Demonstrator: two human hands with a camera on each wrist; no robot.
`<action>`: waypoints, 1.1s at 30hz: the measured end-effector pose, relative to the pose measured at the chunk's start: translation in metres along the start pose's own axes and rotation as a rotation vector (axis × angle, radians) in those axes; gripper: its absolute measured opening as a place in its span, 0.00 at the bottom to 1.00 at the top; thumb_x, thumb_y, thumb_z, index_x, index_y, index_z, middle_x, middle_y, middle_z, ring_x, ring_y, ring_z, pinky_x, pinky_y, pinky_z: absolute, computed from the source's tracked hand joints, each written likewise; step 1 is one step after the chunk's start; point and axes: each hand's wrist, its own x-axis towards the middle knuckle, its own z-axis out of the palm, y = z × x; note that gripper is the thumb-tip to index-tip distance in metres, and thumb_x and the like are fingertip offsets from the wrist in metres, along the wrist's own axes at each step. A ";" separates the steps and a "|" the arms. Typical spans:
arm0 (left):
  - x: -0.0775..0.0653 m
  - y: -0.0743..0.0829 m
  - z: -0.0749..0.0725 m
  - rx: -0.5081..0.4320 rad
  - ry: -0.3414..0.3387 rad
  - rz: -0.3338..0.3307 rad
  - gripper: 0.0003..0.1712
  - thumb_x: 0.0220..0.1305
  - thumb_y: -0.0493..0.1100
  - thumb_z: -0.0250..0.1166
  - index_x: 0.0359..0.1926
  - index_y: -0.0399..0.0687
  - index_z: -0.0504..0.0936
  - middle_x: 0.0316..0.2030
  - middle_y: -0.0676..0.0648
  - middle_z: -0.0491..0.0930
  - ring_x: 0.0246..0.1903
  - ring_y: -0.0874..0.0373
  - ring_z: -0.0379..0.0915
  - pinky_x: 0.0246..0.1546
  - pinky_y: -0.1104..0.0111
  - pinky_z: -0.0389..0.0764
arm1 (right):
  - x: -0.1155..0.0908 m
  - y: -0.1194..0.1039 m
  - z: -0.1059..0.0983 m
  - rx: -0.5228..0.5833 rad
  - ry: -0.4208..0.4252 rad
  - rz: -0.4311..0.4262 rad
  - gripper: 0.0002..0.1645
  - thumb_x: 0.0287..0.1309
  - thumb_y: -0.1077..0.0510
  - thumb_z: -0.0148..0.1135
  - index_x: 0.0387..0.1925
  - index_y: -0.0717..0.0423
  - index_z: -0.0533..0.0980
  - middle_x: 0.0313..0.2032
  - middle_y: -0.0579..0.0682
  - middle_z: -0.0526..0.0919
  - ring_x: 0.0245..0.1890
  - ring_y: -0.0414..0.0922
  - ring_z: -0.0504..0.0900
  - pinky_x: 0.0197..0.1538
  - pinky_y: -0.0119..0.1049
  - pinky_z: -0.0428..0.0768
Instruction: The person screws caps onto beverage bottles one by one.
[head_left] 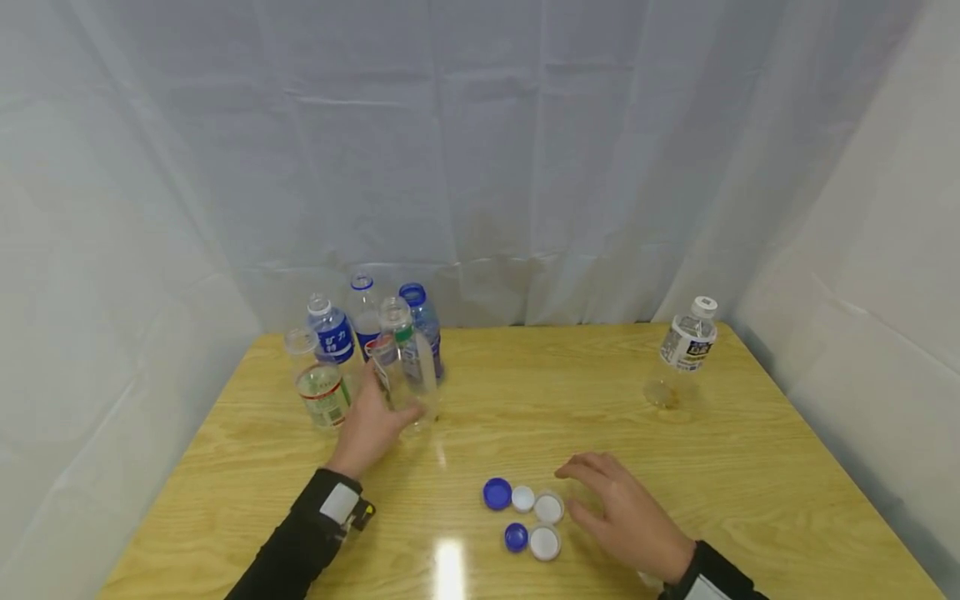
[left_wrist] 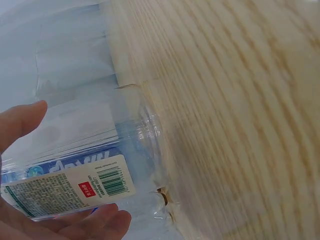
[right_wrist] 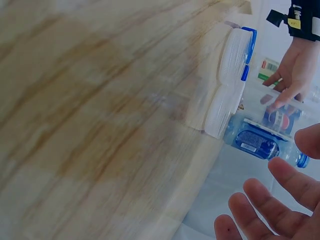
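Observation:
My left hand (head_left: 372, 423) is around a clear plastic bottle (head_left: 414, 385), thumb on the near side and fingers behind. In the left wrist view, the bottle's white barcode label (left_wrist: 75, 187) lies between the thumb (left_wrist: 22, 122) and the curled fingertips. The bottle looks blurred in the head view. On the right, my right hand (head_left: 622, 517) hovers with loosely bent fingers beside several loose caps. Nearest to it are two larger white caps (head_left: 549, 507); a small white cap (head_left: 522, 499), a large blue cap (head_left: 497, 493) and a small blue cap (head_left: 516, 537) lie to their left.
Uncapped bottles crowd the back left: a green-labelled one (head_left: 324, 396), a blue-labelled one (head_left: 334, 337), a clear one with a blue neck (head_left: 363, 302) and a blue one (head_left: 429, 321). A white-capped bottle (head_left: 686, 343) stands far right. Pale sheets (head_left: 487, 167) enclose the wooden table (head_left: 540, 400).

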 end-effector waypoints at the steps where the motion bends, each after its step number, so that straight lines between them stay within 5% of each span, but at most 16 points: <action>1: 0.000 0.000 0.000 0.004 -0.001 0.005 0.64 0.58 0.56 0.73 0.81 0.51 0.38 0.77 0.35 0.52 0.74 0.36 0.53 0.72 0.41 0.59 | 0.000 0.000 0.000 0.003 -0.001 -0.001 0.18 0.63 0.55 0.67 0.55 0.47 0.81 0.56 0.45 0.79 0.58 0.45 0.77 0.58 0.49 0.81; 15: -0.005 0.003 -0.002 0.008 0.016 -0.004 0.62 0.56 0.64 0.73 0.77 0.43 0.47 0.74 0.32 0.56 0.72 0.35 0.57 0.70 0.41 0.62 | 0.000 -0.002 0.004 -0.004 -0.001 0.008 0.18 0.63 0.55 0.67 0.54 0.47 0.81 0.56 0.46 0.80 0.58 0.44 0.77 0.58 0.48 0.82; 22: -0.016 0.013 -0.005 -0.020 0.033 0.041 0.62 0.54 0.67 0.72 0.77 0.44 0.48 0.73 0.34 0.60 0.70 0.35 0.61 0.67 0.39 0.66 | 0.001 -0.003 0.006 0.014 -0.014 0.008 0.18 0.64 0.56 0.66 0.55 0.47 0.81 0.57 0.46 0.79 0.58 0.45 0.77 0.58 0.48 0.81; 33: -0.036 0.035 -0.014 0.007 0.132 0.160 0.58 0.55 0.57 0.76 0.75 0.42 0.52 0.68 0.35 0.65 0.64 0.36 0.69 0.61 0.42 0.75 | 0.004 -0.006 0.007 0.016 -0.017 0.005 0.18 0.64 0.55 0.66 0.56 0.48 0.80 0.58 0.51 0.80 0.60 0.49 0.77 0.59 0.52 0.80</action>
